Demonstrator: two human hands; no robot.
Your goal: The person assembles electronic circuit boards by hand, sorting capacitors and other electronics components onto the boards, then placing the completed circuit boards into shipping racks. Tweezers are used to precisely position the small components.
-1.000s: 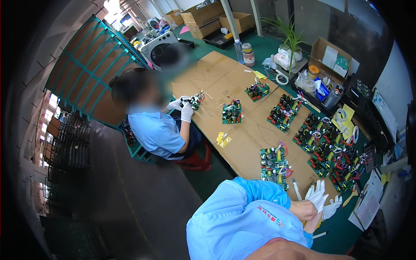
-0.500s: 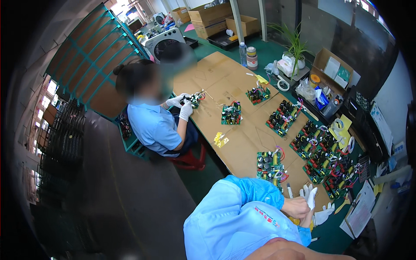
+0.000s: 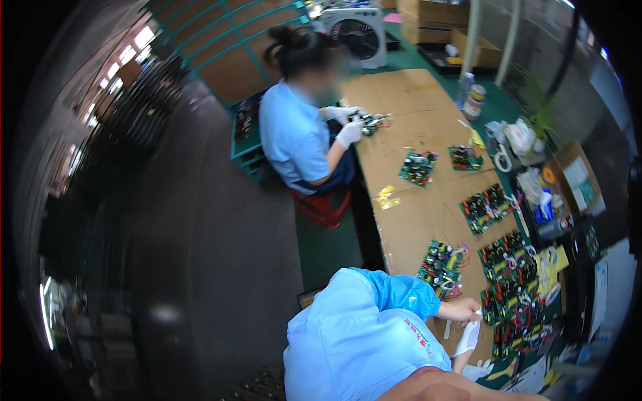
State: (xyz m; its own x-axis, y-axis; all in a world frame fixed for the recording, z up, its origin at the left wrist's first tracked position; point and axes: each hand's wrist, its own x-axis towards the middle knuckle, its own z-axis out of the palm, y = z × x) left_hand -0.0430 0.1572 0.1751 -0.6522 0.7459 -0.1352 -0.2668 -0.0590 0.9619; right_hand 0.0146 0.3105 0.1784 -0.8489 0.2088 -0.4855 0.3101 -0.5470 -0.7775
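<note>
Directly at the left hand (image 3: 459, 309), toward its 5 o'clock, I list one white glove (image 3: 469, 335), worn on the right hand (image 3: 465, 343). Beyond it, between 5 and 6: one loose white glove (image 3: 479, 370), lying flat.

Surroundings, clock centred on the left hand, 12 at the top of my view:
- 7 o'clock, just beside: white stick-like tool (image 3: 447, 328), partly hidden.
- 9 to 10: blue oversleeve (image 3: 404, 294), overlapping the edge of the nearest circuit board (image 3: 441, 262), which sits at 11.
- 1 to 4, near: cluster of circuit boards (image 3: 511, 297), crowding that side.
- 2, past the cluster: yellow sheet (image 3: 552, 259).
- 11 to 12, farther: three spaced boards (image 3: 418, 167) on brown cardboard (image 3: 428, 220).
- 10 to 11, well apart: seated co-worker (image 3: 294, 137) in white gloves, holding a board.

Hand condition: left, bare, fingers closed in a pinch on the worn glove's finger end. Right, inside the glove; I cannot tell how far its fingers are open.
</note>
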